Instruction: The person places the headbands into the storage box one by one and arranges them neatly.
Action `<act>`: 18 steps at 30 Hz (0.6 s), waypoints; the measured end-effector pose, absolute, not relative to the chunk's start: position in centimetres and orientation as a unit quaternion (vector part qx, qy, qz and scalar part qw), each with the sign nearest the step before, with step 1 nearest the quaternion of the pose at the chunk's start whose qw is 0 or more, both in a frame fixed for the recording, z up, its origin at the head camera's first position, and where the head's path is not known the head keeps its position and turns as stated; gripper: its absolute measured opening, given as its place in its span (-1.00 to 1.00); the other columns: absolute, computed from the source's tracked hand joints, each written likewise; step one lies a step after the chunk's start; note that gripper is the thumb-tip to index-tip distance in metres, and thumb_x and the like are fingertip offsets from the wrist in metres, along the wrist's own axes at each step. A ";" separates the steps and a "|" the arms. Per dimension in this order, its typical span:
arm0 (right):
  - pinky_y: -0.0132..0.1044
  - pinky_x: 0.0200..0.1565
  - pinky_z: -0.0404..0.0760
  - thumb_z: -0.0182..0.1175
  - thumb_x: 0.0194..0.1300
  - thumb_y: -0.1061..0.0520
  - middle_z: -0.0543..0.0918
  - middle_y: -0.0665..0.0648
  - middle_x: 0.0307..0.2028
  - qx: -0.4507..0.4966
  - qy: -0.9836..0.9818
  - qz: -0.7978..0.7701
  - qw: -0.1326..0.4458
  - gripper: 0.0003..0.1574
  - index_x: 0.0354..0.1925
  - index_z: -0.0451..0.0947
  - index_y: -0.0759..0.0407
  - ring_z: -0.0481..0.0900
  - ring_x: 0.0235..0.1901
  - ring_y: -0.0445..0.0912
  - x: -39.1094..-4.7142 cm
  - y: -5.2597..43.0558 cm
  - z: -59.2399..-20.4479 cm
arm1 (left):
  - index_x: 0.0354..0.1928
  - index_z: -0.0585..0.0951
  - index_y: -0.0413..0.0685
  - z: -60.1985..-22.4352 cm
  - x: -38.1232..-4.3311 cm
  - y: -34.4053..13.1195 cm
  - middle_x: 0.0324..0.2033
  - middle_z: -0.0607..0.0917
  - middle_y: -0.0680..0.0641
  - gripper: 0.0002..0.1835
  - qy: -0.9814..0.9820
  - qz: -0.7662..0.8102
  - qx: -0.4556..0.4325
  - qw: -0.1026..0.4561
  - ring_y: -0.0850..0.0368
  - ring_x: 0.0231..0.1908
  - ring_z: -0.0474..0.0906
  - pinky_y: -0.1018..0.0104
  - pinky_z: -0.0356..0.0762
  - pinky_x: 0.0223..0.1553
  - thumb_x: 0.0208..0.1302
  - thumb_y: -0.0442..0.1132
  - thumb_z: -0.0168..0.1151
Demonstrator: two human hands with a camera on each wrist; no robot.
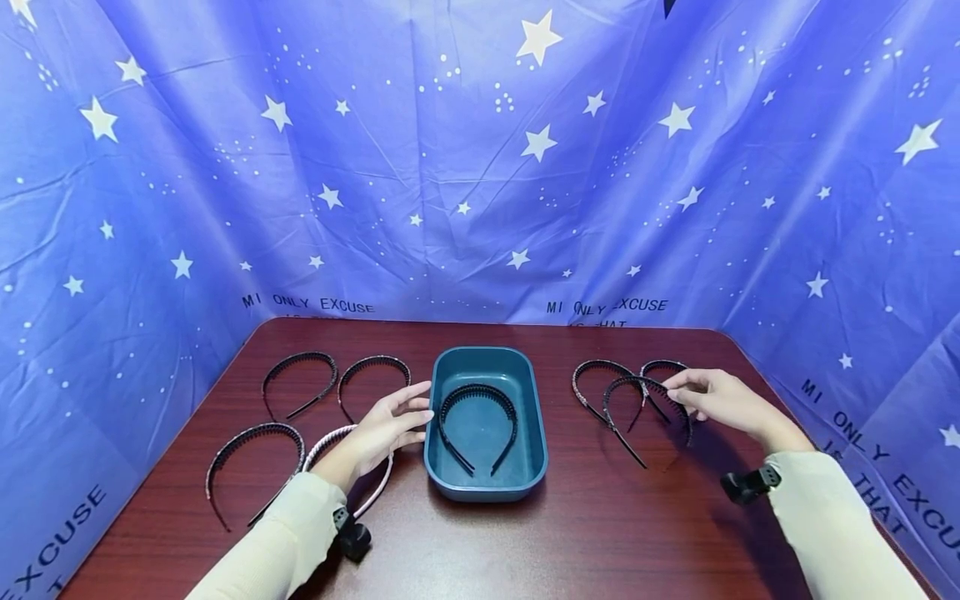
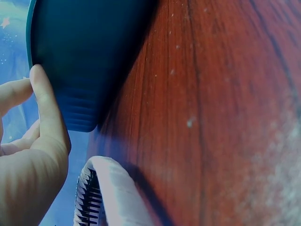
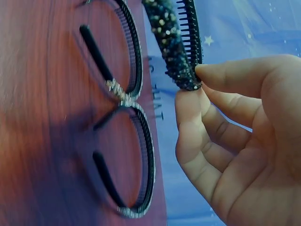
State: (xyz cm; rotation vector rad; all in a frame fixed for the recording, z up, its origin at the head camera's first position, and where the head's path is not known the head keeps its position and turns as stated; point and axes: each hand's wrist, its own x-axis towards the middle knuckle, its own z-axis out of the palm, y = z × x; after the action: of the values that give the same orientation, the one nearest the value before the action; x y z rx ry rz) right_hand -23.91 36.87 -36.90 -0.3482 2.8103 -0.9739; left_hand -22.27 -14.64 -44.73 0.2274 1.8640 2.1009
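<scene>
My right hand (image 1: 723, 404) pinches a black headband (image 3: 171, 52) with dark glitter and inner comb teeth between thumb and fingers. It is lifted above the right side of the table and overlaps two other headbands in the head view. Those two, one headband (image 3: 136, 61) and another headband (image 3: 149, 155), are black with silvery sparkling trim. At the middle, my left hand (image 1: 378, 433) touches the left rim of a dark teal box (image 1: 487, 493) with extended fingers. Inside the box lies a black toothed headband (image 1: 477, 389). A pale pink-white headband (image 2: 117, 188) is partly hidden under the left forearm.
Left of the box are three more dark headbands: a far-left headband (image 1: 300, 357), a headband (image 1: 375, 361) behind the left hand, and a nearer headband (image 1: 273, 427). A blue star-printed cloth (image 1: 480, 208) hangs around the back and sides of the reddish-brown table (image 1: 600, 533).
</scene>
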 end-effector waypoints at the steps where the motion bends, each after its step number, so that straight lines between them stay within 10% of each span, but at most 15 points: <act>1: -0.16 -0.29 0.64 0.16 0.49 0.02 0.69 0.18 -0.21 -0.115 0.934 -0.330 0.074 -0.56 0.12 0.57 0.32 0.61 -0.36 -0.04 -24.0 36.5 -36.8 | 0.52 0.19 -0.16 -44.7 -22.3 -14.6 0.24 0.40 -0.37 -0.30 0.653 0.736 0.078 0.161 0.07 -0.03 0.57 0.25 0.64 -0.06 0.41 -0.35 0.22; 18: -0.14 -0.30 0.63 0.18 0.44 0.03 0.63 0.07 -0.41 -0.140 0.924 -0.351 0.051 -0.65 0.04 0.63 0.23 0.58 -0.37 -0.05 -25.9 31.4 -36.3 | 0.53 0.17 -0.18 -44.9 -22.4 -14.7 0.24 0.38 -0.38 -0.29 0.648 0.739 0.083 0.164 0.04 0.01 0.55 0.22 0.64 -0.02 0.41 -0.36 0.22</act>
State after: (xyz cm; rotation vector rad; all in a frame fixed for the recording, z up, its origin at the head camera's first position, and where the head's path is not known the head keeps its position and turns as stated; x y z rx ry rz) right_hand -25.93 31.44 -36.34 -0.4265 2.8129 -1.0684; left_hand -22.36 -14.71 -44.87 0.2380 1.8481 2.1074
